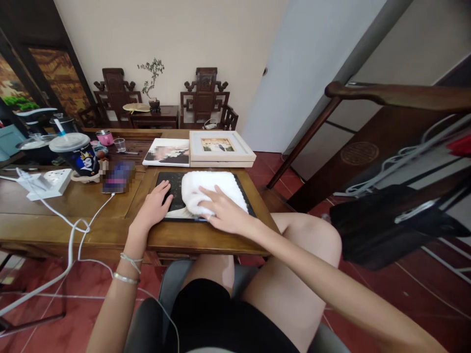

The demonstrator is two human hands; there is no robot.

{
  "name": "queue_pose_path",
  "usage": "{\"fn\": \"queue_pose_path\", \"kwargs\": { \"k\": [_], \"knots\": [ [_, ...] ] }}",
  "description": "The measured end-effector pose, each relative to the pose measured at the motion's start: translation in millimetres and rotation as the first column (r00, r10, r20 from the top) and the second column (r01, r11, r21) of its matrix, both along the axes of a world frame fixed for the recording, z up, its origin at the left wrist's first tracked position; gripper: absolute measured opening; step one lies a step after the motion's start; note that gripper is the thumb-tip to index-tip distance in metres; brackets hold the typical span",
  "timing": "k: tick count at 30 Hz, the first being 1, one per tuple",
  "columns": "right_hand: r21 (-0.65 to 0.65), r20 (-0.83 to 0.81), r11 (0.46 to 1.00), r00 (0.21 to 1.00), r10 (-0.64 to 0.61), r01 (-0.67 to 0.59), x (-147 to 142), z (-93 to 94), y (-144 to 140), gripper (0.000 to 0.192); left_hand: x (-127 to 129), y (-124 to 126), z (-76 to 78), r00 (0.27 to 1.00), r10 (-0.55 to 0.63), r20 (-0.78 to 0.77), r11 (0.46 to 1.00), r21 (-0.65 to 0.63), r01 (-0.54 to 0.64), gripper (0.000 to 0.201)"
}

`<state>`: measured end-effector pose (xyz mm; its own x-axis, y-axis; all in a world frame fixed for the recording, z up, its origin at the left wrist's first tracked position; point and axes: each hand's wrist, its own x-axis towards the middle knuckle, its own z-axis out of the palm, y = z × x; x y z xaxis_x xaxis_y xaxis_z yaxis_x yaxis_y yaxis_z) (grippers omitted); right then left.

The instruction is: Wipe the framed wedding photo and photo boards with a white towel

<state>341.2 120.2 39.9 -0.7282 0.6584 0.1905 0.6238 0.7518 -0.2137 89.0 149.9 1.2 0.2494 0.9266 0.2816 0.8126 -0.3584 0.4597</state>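
- Nearest camera: black shorts [206, 314], bare legs [305, 240], short of near table [191, 239] edge.
- On left side of dark panel [175, 189]: left hand [157, 205], fingers loosely extended, gripping nothing.
- Over white cloth [230, 181], panel middle to right: right hand [230, 212], fingers spread; cannot tell whether pinching cloth.
- Probably best: brace panel from left, press cloth flat, pass evenly.
- To right, little margin before table edge; to far side, blocked by framed picture [239, 149]; most room left, short of phone [119, 176].
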Motion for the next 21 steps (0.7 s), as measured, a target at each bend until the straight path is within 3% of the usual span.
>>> {"fn": "queue_pose_path", "kwargs": {
  "k": [4, 8, 11, 17, 21],
  "knots": [
    [-0.048, -0.044, 0.994, 0.994, 0.095, -0.097, 9, 4.4, -44, 0.041, 1, -1, 0.7, 1.0, 0.007, -0.006, 1.0, -0.004, -0.007, 0.053],
    [-0.08, -0.03, 0.992, 0.995, 0.099, -0.101, 11, 8.8, -46, 0.041, 0, -1, 0.3, 1.0, 0.009, -0.007, 1.0, -0.004, -0.009, 0.053],
    [-0.058, -0.018, 0.997, 0.998, 0.056, -0.057, 4, 7.0, -18, 0.037, 0, 0, 0.1, 1.0, 0.0, -0.013, 1.0, 0.0, 0.0, 0.052],
    [0.008, -0.067, 0.999, 0.997, -0.042, 0.043, -19, 0.8, 63, 0.032, 0, 0, 1.9, 1.0, -0.002, -0.022, 1.0, -0.003, 0.002, 0.053],
    [0.024, -0.08, 0.993, 0.99, -0.114, 0.116, -31, 3.0, 89, 0.031, 0, -1, 3.8, 1.0, -0.003, -0.021, 1.0, -0.003, 0.002, 0.053]
  ]
}}
